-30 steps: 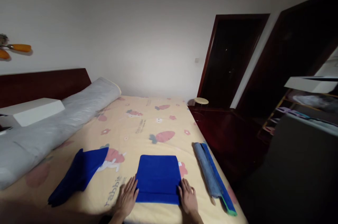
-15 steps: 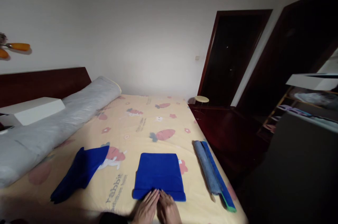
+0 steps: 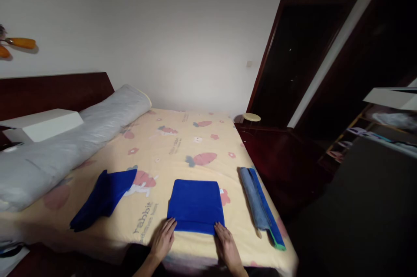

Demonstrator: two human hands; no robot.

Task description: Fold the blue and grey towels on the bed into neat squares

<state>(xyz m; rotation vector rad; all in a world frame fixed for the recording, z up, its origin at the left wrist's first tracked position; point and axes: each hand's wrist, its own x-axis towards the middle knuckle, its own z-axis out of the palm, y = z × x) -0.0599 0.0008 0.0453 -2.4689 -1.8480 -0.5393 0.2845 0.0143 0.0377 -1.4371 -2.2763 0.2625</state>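
A folded blue towel (image 3: 196,204) lies flat near the front edge of the bed (image 3: 182,146). My left hand (image 3: 163,238) rests flat at the towel's near left corner, fingers stretched out and touching its edge. At the near right corner my right hand (image 3: 225,243) lies flat too, fingertips against the towel. A second dark blue cloth (image 3: 103,198) lies loosely folded to the left. To the right, along the bed's edge, lies a long grey-blue folded cloth (image 3: 260,205) with a green end.
A long grey bolster (image 3: 74,138) runs along the dark wooden headboard (image 3: 55,94) on the left, with a white box (image 3: 42,124) on it. A dark cabinet with a round pale stool (image 3: 251,117) stands right of the bed. A dark doorway and shelves are further right.
My hands, together at the middle of the towel's near edge half a second ago, have spread apart to its two near corners. The camera has tipped slightly downward and back.
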